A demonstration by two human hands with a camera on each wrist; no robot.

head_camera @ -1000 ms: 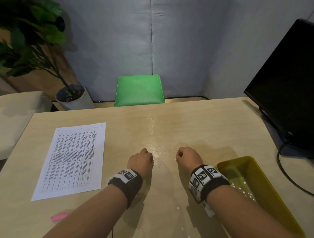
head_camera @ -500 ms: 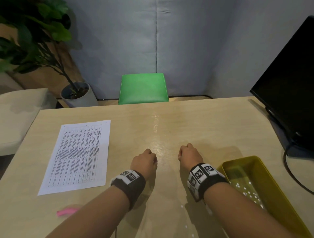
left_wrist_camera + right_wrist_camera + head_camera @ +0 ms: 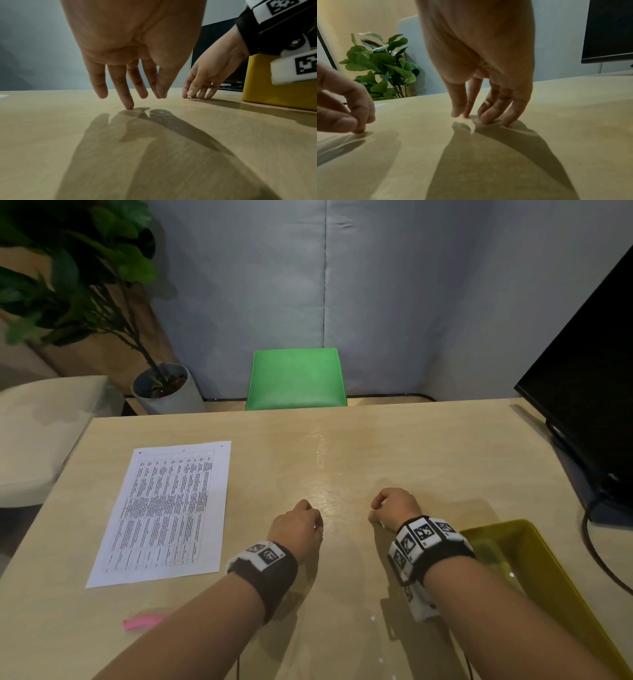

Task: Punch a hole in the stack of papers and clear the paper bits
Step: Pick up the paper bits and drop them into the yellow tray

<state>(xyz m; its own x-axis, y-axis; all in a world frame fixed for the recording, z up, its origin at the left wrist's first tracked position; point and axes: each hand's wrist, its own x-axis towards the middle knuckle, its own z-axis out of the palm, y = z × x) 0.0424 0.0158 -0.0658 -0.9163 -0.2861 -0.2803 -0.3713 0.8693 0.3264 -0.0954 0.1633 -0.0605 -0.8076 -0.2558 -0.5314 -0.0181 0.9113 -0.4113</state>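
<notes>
A person sat at a pale wooden table [image 3: 376,446], both forearms reaching up from the bottom of the frame, each wrist wrapped in a black band with black-and-white marker blocks.

The task looked well advanced. The stack of papers [image 3: 164,515], white sheets printed with dense columns of text, lay flat at the left of the frame, well apart from both hands. Small dark dots showed near its far corners; they may be punched holes, though they were too small to be sure. No punch could be identified; a small pink object [image 3: 142,622] lay at the lower left, partly hidden by the left arm. What seemed left was clearing the paper bits [image 3: 163,113]: two tiny pale discs lay on the table in the shadow just under the left hand [image 3: 296,527], and a few more specks dotted the lower centre of the head view.

The left hand hung fingers-down, one fingertip touching the table, thumb and forefinger tips closed together; whether they held a bit could not be told. The right hand [image 3: 394,506] rested its fingertips on the wood near the frame's centre, grasping nothing visible.

A glossy yellow plastic tray [image 3: 555,587], rectangular with raised walls, sat at the lower right, just beside the right wrist.
</notes>
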